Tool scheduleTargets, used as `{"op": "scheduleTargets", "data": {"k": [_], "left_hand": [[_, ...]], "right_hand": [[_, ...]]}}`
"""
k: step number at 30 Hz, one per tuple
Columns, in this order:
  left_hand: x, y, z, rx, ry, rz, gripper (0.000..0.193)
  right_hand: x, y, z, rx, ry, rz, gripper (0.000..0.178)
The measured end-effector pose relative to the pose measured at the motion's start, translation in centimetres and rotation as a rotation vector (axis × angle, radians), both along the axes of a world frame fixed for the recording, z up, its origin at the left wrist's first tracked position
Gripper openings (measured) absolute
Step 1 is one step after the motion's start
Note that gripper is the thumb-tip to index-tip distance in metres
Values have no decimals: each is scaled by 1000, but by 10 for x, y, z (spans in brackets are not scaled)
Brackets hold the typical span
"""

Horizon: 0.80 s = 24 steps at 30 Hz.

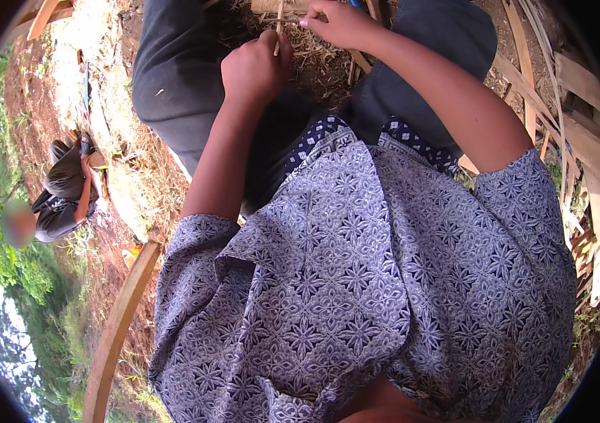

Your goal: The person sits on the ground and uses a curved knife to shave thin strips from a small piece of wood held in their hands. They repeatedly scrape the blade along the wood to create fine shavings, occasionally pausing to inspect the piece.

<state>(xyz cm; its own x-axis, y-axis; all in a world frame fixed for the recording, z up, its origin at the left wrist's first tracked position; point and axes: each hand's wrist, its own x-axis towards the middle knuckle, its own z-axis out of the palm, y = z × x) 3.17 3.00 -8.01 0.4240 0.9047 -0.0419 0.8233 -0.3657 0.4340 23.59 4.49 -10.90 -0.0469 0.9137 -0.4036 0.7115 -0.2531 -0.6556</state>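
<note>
Left hand (254,69): one, bare, clamped round the lower part of a thin pale stick (279,32), with the thumb along it. Right hand (341,27): one, bare, fingertips pinched on one end of a thin dark strip (290,21). The hands are near each other but apart.

Stick: pale, slender, roughly upright in the view, set between the knees above loose shavings (324,60). The strip lies across it; whether it bears an edge is too small to tell.

Handling, as judged: the step appears to be working the strip against the stick. It calls for a firm, unmoving left grip, the thumb kept below the crossing, short light strokes at an even slant, and the stick turned a little between strokes. Heavy pressure could split so slender a piece, or let the strip slip toward the left hand.

Clothing: dark trousers (176,77); blue-and-white patterned shirt (314,282), ornament only.

To the right: rough wood pieces (589,141), piled.

To the left: curved-looking timber (120,331), the bend probably the lens's; beyond it, on reddish ground, a seated person (67,180) in dark clothes.

Brands, labels, writing: none legible on stick, strip, clothing or wood.
</note>
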Motion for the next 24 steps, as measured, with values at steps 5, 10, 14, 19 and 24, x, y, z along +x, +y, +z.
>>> {"op": "scheduleTargets", "data": {"k": [5,10,14,19,24], "left_hand": [[-3,-2,-6,31,6,-4,32],[-4,-1,-6,12,2,-12,33],[-3,-2,-5,4,5,-13,33],[-4,-3,-5,2,10,-15,31],[0,-3,-3,-6,-10,-5,30]], "right_hand": [[0,5,-7,98,-46,13,22],[-1,6,-1,114,-21,23,20],[-3,6,-11,150,-53,8,24],[-13,21,-11,-66,-164,-75,26],[-6,31,-54,-70,-217,-147,27]]}}
